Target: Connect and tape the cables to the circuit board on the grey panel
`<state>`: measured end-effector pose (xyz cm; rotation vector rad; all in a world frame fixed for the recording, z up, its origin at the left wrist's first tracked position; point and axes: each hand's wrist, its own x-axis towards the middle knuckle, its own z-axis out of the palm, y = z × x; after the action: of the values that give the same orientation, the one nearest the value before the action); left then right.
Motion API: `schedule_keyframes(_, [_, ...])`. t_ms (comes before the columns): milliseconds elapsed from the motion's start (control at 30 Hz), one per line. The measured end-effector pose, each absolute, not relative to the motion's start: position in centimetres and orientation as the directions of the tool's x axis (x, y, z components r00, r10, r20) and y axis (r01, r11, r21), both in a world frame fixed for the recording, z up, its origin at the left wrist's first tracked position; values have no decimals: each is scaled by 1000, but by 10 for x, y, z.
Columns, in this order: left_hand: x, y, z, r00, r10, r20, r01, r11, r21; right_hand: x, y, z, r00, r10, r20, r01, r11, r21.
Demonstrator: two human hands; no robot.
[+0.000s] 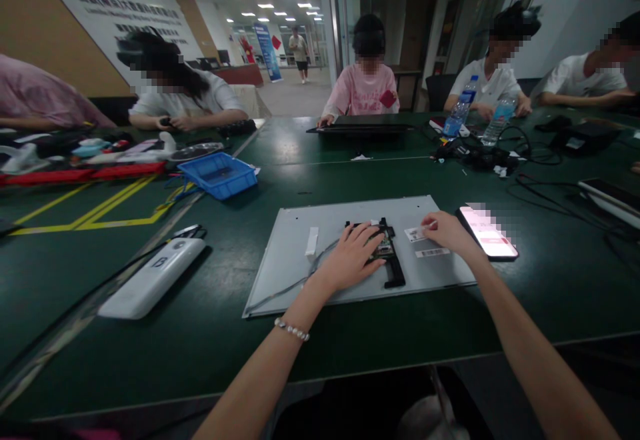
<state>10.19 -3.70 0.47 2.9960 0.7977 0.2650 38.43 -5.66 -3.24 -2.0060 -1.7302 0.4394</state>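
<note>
White label seems flimsy — right hand pinches its 3 o'clock edge, good spot; left hand spread over bracket.

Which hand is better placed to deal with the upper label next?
Probably the right hand: it is at that label, while the left hand is spread over the black part, farther away.

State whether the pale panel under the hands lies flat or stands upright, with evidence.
Flat: the panel lies broad face up on the green table, under the left hand.
</note>
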Motion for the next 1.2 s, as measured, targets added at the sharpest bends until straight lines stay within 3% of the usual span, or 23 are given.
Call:
schedule_keyframes(433, [108, -42, 3, 888, 435, 148, 435, -900, 31, 380, -71, -24, 139, 990, -23, 761, -121, -638])
schedule_keyframes(633, [110, -45, 3, 875, 445, 193, 451, -892, 13, 360, -76, -17, 36, 988, -149, 490, -148, -859])
schedule_keyframes(767, [114, -48, 4, 865, 455, 210, 466, -885, -4, 346, -75, -21, -40, 978, -204, 357, -176, -917])
schedule_keyframes(1200, [122, -51, 0, 905, 384, 186, 394, -919, -23, 335, -70, -32, 4, 1000, -11, 532, -12, -847])
